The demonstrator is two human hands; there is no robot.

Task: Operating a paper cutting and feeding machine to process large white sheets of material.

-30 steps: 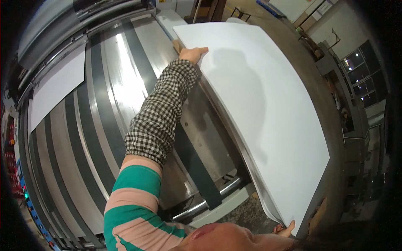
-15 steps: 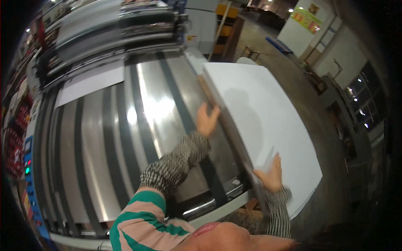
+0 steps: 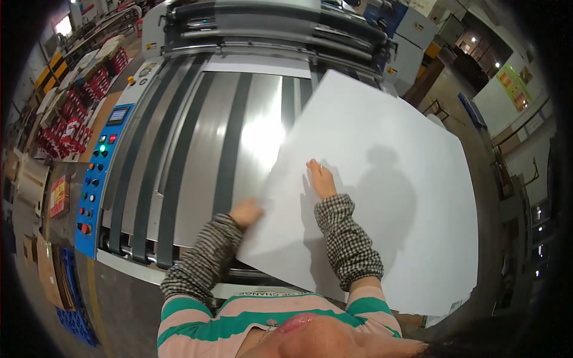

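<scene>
A large white paper sheet (image 3: 352, 119) lies slanted, partly over the metal feed table (image 3: 206, 131) and partly over the stack of white sheets (image 3: 462, 238) at the right. My left hand (image 3: 246, 212) is at the sheet's left edge, blurred by motion, so whether its fingers grip the edge cannot be made out. On top of the sheet is my right hand (image 3: 323, 180), fingers stretched forward and holding nothing. Dark belts (image 3: 231, 137) run lengthwise along the table. Another white sheet (image 3: 259, 65) lies at the far end, under the rollers (image 3: 268, 27).
Along the table's left side is a blue control panel (image 3: 95, 185) with buttons and a small screen. Farther left are stacked red-and-white bundles (image 3: 74, 122) and a blue pallet (image 3: 77, 298) on the floor. A grey cabinet (image 3: 412, 48) stands at the far right.
A white sheet has moved left from the stack onto the feed table. My left hand is now at its left edge and my right hand farther in on it. The view has turned left.
</scene>
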